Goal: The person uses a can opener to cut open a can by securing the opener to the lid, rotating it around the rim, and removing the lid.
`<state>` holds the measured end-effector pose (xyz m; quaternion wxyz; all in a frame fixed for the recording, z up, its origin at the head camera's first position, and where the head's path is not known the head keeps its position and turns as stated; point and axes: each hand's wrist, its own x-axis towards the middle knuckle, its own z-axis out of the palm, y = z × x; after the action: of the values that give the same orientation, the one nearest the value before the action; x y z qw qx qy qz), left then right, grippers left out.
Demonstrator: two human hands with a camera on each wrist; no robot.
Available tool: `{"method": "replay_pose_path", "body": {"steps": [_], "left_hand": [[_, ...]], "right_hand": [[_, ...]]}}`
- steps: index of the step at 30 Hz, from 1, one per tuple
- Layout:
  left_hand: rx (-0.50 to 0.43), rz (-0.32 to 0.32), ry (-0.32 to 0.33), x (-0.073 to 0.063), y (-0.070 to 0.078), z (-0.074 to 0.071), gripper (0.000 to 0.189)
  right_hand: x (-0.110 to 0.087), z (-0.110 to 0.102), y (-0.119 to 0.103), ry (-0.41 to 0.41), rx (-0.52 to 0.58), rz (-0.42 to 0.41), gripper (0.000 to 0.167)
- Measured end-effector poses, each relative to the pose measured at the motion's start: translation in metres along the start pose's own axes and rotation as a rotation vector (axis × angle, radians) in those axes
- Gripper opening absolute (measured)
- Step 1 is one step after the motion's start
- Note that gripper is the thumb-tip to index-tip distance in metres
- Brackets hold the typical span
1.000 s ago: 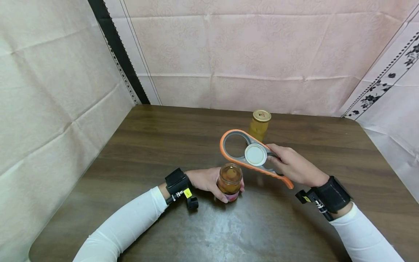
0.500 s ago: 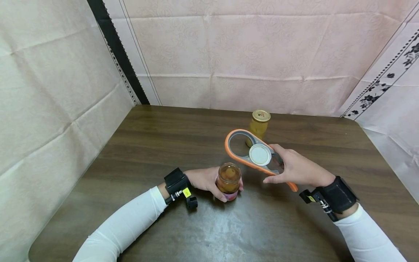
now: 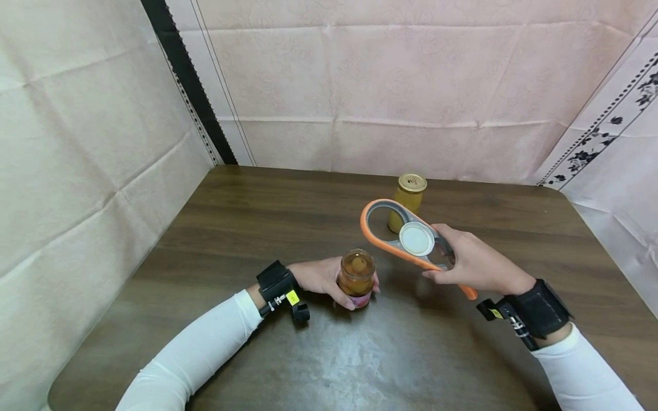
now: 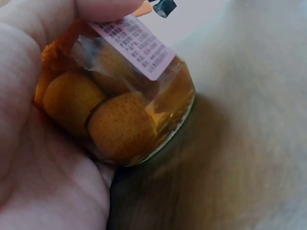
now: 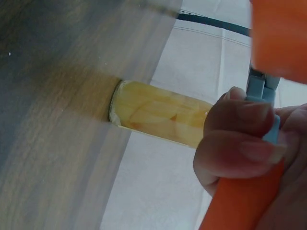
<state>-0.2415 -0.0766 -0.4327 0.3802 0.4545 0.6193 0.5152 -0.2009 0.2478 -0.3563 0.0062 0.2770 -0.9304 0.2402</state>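
Observation:
In the head view my left hand (image 3: 324,279) grips an uncapped glass jar (image 3: 356,277) of round brown fruit in amber liquid, upright at the table's middle. The left wrist view shows its printed pink label (image 4: 136,45), with my thumb and fingers wrapped about the glass. My right hand (image 3: 468,257) holds an orange-and-grey jar opener (image 3: 401,251) above the table, right of the jar. A round white disc (image 3: 417,238) sits in the opener's middle. In the right wrist view, curled fingers (image 5: 235,153) close round the opener's orange band (image 5: 244,201).
A second jar (image 3: 411,200), gold-lidded with yellow contents, stands near the table's back edge, partly behind the opener. The brown wooden table (image 3: 267,217) meets a pale cloth backdrop (image 3: 411,80) at the back, with more cloth at the left.
My right hand has moved right with the jar opener, away from the open jar, and its thumb now shows below the opener's edge. The left hand keeps its grip on the jar, nearly still.

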Motion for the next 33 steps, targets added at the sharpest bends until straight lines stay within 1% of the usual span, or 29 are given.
{"method": "replay_pose_path", "body": {"steps": [3,8,11,14,20,26,29,33], "left_hand": [[0.005,-0.011,0.021,-0.002,0.002,-0.004,0.057],[-0.021,-0.015,0.047,-0.005,0.002,-0.009,0.056],[-0.024,-0.012,0.052,-0.006,0.001,-0.011,0.057],[-0.02,-0.012,0.052,-0.006,0.001,-0.013,0.057],[-0.009,-0.01,0.052,-0.006,-0.001,-0.014,0.057],[-0.003,-0.015,0.073,-0.008,-0.002,-0.016,0.056],[-0.005,-0.018,0.09,-0.009,-0.002,-0.018,0.055],[0.017,-0.023,0.113,-0.01,-0.001,-0.02,0.056]], "right_hand": [[0.001,-0.003,-0.002,0.015,-0.015,-0.012,0.071],[-0.001,-0.006,-0.003,0.031,-0.018,-0.011,0.068],[-0.002,-0.008,-0.003,0.047,-0.05,-0.003,0.068],[-0.003,-0.008,-0.003,0.071,-0.11,-0.009,0.067],[-0.007,-0.006,0.001,0.114,-0.183,-0.023,0.07],[-0.013,-0.006,0.007,0.132,-0.202,-0.033,0.071],[-0.015,-0.006,0.009,0.133,-0.204,-0.025,0.072],[-0.016,-0.007,0.01,0.138,-0.209,-0.016,0.072]]}}
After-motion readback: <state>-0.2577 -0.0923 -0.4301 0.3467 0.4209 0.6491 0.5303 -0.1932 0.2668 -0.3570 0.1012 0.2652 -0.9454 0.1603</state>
